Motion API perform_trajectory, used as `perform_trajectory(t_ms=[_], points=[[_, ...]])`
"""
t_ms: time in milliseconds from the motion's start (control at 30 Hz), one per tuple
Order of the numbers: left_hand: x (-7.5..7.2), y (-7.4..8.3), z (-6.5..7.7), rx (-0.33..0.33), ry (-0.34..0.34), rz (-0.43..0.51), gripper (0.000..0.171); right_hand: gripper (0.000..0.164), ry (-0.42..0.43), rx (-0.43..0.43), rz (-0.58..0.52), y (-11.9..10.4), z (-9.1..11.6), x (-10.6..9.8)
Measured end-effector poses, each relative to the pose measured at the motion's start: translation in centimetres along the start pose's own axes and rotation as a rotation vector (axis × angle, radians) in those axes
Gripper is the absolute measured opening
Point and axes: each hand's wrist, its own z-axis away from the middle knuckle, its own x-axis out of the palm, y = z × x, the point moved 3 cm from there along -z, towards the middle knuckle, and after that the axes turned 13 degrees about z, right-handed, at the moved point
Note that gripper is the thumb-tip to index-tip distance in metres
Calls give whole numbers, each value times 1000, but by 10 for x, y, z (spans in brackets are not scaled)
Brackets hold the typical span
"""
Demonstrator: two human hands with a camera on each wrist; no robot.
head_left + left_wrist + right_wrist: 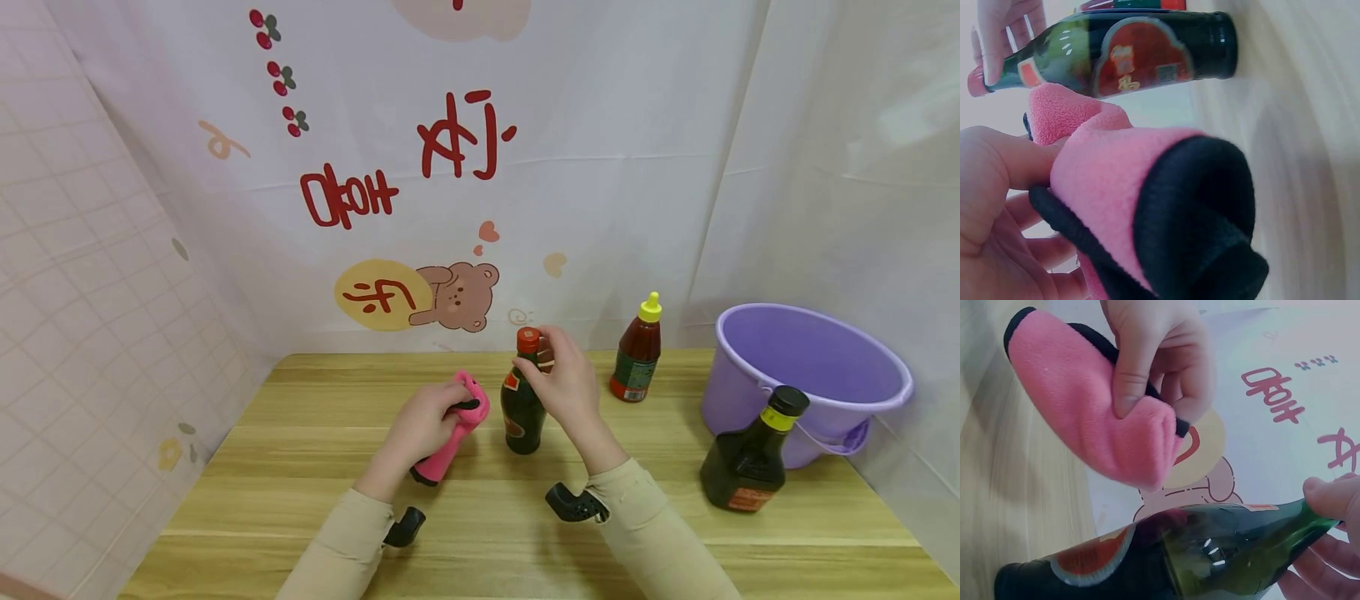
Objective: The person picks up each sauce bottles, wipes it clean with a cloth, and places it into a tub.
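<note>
My left hand pinches a folded pink cloth with black edging between thumb and fingers. In the left wrist view the cloth bulges out in front of the palm. Just right of it, a dark green glass bottle with a red cap and a red label stands upright on the table. My right hand holds this bottle by its neck, just below the cap. The thumb lies on one side of the neck and the fingers on the other, as the right wrist view shows on the bottle.
Behind and to the right stands a red sauce bottle with a yellow nozzle. A purple bucket sits at the table's right, with a dark square bottle in front of it. A printed cloth backdrop hangs behind the wooden table.
</note>
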Motion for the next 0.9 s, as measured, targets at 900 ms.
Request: perform_trajectory(t_ms=[900], points=[[-24,48,-46,111,129,150,24,46,-96,-75,-187,13,-2,4]])
